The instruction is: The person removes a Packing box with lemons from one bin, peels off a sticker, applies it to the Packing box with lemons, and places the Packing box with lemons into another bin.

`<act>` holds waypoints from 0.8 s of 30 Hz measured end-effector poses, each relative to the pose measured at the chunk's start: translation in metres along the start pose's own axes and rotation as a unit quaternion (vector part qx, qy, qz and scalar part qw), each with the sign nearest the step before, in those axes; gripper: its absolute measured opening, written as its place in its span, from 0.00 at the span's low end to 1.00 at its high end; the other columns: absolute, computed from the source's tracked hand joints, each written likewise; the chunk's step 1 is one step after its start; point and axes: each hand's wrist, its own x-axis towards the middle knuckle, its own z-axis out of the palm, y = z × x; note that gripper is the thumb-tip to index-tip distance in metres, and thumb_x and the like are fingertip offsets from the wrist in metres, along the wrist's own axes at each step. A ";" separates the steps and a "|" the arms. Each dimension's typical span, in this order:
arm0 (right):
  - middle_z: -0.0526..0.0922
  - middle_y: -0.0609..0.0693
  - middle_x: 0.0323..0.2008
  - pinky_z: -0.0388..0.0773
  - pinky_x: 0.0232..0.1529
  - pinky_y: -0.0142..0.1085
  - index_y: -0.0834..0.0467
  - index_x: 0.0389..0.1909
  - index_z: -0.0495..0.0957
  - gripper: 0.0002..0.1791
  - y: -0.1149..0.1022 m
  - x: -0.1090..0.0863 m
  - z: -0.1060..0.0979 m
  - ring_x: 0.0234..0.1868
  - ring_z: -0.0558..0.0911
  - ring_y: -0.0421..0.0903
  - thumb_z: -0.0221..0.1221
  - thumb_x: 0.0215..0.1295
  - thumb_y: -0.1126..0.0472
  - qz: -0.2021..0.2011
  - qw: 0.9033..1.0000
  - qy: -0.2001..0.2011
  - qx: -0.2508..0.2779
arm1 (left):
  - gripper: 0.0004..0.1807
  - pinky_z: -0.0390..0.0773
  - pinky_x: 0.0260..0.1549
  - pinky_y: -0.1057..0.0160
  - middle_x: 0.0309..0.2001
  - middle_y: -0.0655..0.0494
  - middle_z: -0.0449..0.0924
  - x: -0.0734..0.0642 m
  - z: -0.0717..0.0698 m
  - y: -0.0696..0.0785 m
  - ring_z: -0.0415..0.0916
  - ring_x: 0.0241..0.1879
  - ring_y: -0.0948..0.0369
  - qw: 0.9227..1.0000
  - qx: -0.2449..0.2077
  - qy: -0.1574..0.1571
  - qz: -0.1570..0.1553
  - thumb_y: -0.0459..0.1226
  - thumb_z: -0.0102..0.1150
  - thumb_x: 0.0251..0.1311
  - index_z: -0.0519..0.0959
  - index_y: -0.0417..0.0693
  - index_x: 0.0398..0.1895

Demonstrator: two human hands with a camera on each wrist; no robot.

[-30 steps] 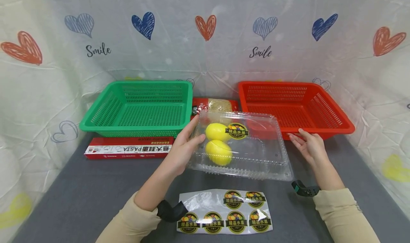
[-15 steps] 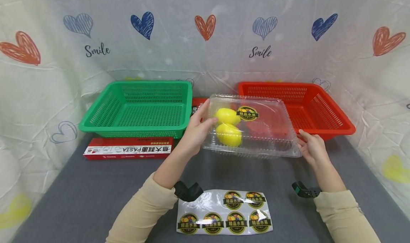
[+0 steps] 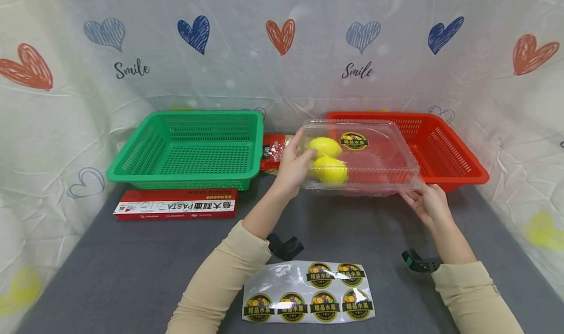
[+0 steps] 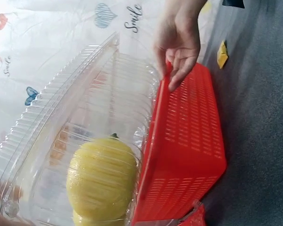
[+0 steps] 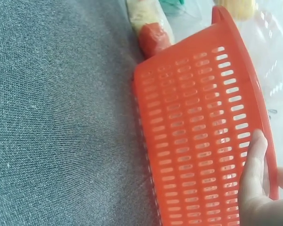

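Note:
My left hand (image 3: 292, 172) grips the left end of a clear plastic clamshell box (image 3: 379, 165), thumb on top. Two yellow lemons (image 3: 331, 170) lie at that end inside it, and a black and gold round sticker (image 3: 354, 141) is on its lid. The box overlaps the left part of the red basket (image 3: 445, 157) in the head view and shows over the rim in the left wrist view. With thumb and fingers, my right hand (image 3: 434, 204) pinches the basket's front rim; the right wrist view shows the basket's slotted side (image 5: 188, 141) beside these fingers.
A green basket (image 3: 185, 181) stands at the back left, a red pasta box (image 3: 176, 206) in front of it. Between the baskets lies a red and clear food bag (image 3: 273, 150), partly hidden. A sheet of round stickers (image 3: 308, 295) lies at the front middle.
My left hand has carried the clamshell box with the lemons away from me and to the right, to the red basket. My right hand, at the basket's front rim throughout, has hardly moved.

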 end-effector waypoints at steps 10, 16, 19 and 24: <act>0.81 0.49 0.39 0.75 0.46 0.40 0.51 0.56 0.57 0.26 -0.001 -0.001 -0.001 0.40 0.83 0.51 0.57 0.61 0.64 0.011 1.000 0.014 0.014 | 0.33 0.68 0.46 0.70 0.70 0.56 0.49 0.021 0.030 -0.005 0.45 0.68 0.63 1.000 -0.024 0.014 -0.003 0.27 0.48 0.60 0.55 0.47 0.69; 0.81 0.50 0.38 0.76 0.44 0.39 0.53 0.54 0.57 0.25 -0.001 -0.001 -0.001 0.39 0.83 0.51 0.57 0.60 0.63 0.007 1.000 0.013 0.001 | 0.33 0.61 0.19 0.70 0.70 0.56 0.48 0.029 0.046 -0.004 0.45 0.68 0.63 0.999 -0.042 0.020 0.004 0.27 0.47 0.58 0.56 0.48 0.69; 0.81 0.49 0.38 0.76 0.44 0.39 0.54 0.53 0.58 0.24 -0.001 -0.001 -0.001 0.40 0.83 0.51 0.58 0.59 0.62 0.008 1.000 0.018 -0.001 | 0.33 0.64 0.22 0.71 0.70 0.56 0.48 0.033 0.053 -0.006 0.44 0.68 0.64 0.999 -0.047 0.023 0.013 0.26 0.46 0.57 0.56 0.46 0.69; 0.81 0.47 0.38 0.77 0.43 0.39 0.52 0.53 0.58 0.24 0.000 0.000 0.000 0.39 0.83 0.50 0.58 0.59 0.62 0.008 1.000 0.027 -0.003 | 0.32 0.62 0.20 0.72 0.70 0.54 0.48 0.039 0.063 -0.011 0.41 0.69 0.64 0.998 -0.050 0.027 0.023 0.26 0.46 0.58 0.57 0.45 0.68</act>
